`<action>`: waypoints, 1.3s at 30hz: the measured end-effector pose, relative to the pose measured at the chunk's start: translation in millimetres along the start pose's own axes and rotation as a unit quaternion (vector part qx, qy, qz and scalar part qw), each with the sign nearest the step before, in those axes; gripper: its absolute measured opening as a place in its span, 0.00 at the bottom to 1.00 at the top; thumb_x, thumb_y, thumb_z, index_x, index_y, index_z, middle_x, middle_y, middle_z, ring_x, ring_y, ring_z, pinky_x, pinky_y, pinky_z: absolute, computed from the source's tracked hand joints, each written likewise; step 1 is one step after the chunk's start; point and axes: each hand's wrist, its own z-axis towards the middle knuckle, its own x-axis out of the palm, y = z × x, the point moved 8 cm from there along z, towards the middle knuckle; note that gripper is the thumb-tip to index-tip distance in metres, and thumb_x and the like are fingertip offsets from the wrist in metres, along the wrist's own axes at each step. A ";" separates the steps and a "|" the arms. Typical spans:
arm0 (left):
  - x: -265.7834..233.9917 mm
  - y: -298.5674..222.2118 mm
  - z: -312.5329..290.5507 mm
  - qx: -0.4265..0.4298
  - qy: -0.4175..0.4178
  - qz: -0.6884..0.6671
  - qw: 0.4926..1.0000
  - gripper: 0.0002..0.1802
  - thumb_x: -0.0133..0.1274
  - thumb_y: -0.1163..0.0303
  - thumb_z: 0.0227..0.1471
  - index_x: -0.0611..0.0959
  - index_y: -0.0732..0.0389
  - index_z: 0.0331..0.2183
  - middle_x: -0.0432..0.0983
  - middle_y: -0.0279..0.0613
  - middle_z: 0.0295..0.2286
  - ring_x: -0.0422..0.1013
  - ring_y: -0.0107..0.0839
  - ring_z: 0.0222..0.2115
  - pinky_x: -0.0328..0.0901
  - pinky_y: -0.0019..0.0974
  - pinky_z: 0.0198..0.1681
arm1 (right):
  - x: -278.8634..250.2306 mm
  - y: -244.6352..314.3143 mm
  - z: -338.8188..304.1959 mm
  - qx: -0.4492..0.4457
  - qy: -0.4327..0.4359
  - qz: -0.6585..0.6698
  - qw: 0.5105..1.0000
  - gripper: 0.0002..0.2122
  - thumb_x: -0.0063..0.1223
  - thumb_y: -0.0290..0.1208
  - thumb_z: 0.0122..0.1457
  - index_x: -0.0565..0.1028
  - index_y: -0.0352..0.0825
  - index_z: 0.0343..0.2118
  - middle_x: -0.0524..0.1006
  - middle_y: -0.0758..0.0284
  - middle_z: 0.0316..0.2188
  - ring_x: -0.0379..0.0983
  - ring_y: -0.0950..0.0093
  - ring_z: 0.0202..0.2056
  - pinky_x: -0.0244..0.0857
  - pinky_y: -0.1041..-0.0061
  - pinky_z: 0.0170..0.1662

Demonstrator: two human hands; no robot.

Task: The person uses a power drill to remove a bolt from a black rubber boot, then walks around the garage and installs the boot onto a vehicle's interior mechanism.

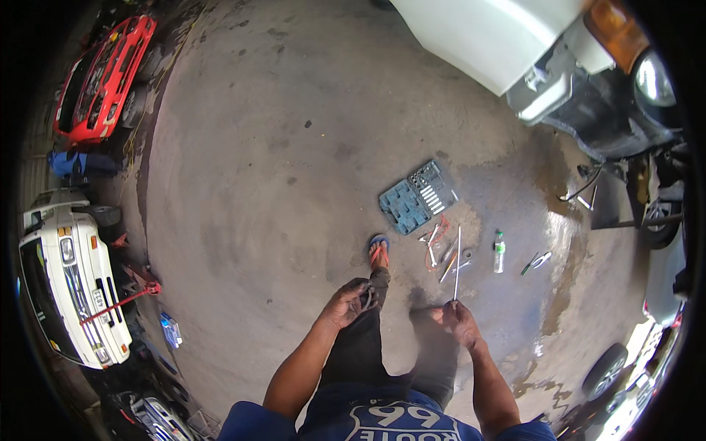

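Note:
Over the right thigh, my right hand [461, 325] is closed on the lower end of a long thin metal rod [458, 261], which points away from me. My left hand [347, 303] has its fingers curled round a small dark curved piece [368, 297]; its exact kind does not show. Beyond the rod, an open socket set case [404, 207] lies on the floor with a row of bright sockets in one half. Wrenches [432, 246] and a red cord lie between the case and the rod.
A plastic bottle [500, 252] stands on the floor to the right, near pliers [542, 260]. A white vehicle with its front partly taken apart [581, 95] fills the upper right. Wet patches [553, 279] mark the floor. Cars and a red stand [151, 287] are at the left.

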 end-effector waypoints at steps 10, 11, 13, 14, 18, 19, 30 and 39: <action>52.0 -323.6 -144.5 0.337 0.075 -0.040 0.938 0.10 0.61 0.67 0.62 0.82 0.56 0.44 0.84 0.44 0.41 0.83 0.39 0.42 0.77 0.44 0.47 | 133.3 391.3 -70.5 -0.295 0.032 -0.295 0.908 0.12 0.59 0.39 0.69 0.80 0.36 0.46 0.82 0.62 0.29 0.79 0.73 0.30 0.72 0.70 0.38; 50.8 -343.9 -159.4 0.365 0.070 -0.049 0.927 0.09 0.61 0.67 0.62 0.81 0.57 0.44 0.84 0.45 0.41 0.83 0.38 0.41 0.77 0.43 0.45 | 145.7 411.6 -65.3 -0.292 0.032 -0.277 0.915 0.12 0.60 0.39 0.69 0.80 0.35 0.46 0.83 0.62 0.29 0.78 0.74 0.31 0.72 0.71 0.38; 50.5 -377.1 -183.3 0.398 0.081 -0.068 0.911 0.09 0.61 0.68 0.62 0.81 0.57 0.43 0.84 0.45 0.40 0.83 0.37 0.41 0.78 0.43 0.46 | 167.2 450.3 -48.9 -0.300 0.030 -0.260 0.917 0.12 0.60 0.38 0.69 0.79 0.34 0.46 0.83 0.61 0.29 0.78 0.77 0.31 0.72 0.71 0.38; 47.8 -393.2 -193.5 0.416 0.083 -0.072 0.903 0.09 0.61 0.68 0.62 0.81 0.58 0.43 0.84 0.45 0.40 0.83 0.38 0.41 0.78 0.43 0.46 | 178.8 464.8 -40.0 -0.294 0.041 -0.258 0.920 0.11 0.60 0.36 0.69 0.79 0.33 0.46 0.83 0.61 0.29 0.78 0.78 0.32 0.73 0.72 0.39; 25.4 -451.1 -217.2 0.460 0.053 -0.110 0.879 0.09 0.60 0.69 0.64 0.81 0.59 0.44 0.84 0.44 0.40 0.83 0.39 0.44 0.77 0.43 0.47 | 225.0 524.9 -1.8 -0.327 0.079 -0.268 0.903 0.10 0.60 0.33 0.69 0.79 0.32 0.46 0.84 0.62 0.31 0.77 0.79 0.32 0.73 0.73 0.40; 20.9 -463.3 -218.3 0.473 0.052 -0.110 0.873 0.08 0.59 0.69 0.64 0.81 0.59 0.44 0.84 0.44 0.40 0.83 0.40 0.44 0.77 0.42 0.48 | 235.5 540.3 7.9 -0.356 0.095 -0.264 0.891 0.10 0.60 0.33 0.69 0.79 0.32 0.46 0.84 0.62 0.30 0.77 0.79 0.32 0.73 0.73 0.40; 7.0 -668.4 -196.9 0.522 -0.044 -0.130 0.842 0.06 0.58 0.71 0.65 0.82 0.60 0.43 0.84 0.44 0.41 0.82 0.43 0.46 0.76 0.43 0.52 | 317.5 708.2 164.1 -0.345 0.147 -0.307 0.874 0.12 0.58 0.37 0.70 0.79 0.34 0.47 0.79 0.67 0.25 0.73 0.77 0.25 0.71 0.72 0.33; 5.7 -827.1 -193.5 0.565 -0.024 -0.069 0.822 0.05 0.59 0.70 0.65 0.80 0.58 0.42 0.84 0.45 0.40 0.83 0.43 0.46 0.77 0.45 0.49 | 388.5 781.4 274.7 -0.005 0.402 -0.008 0.916 0.18 0.50 0.48 0.74 0.76 0.34 0.45 0.64 0.75 0.19 0.59 0.83 0.17 0.66 0.74 0.23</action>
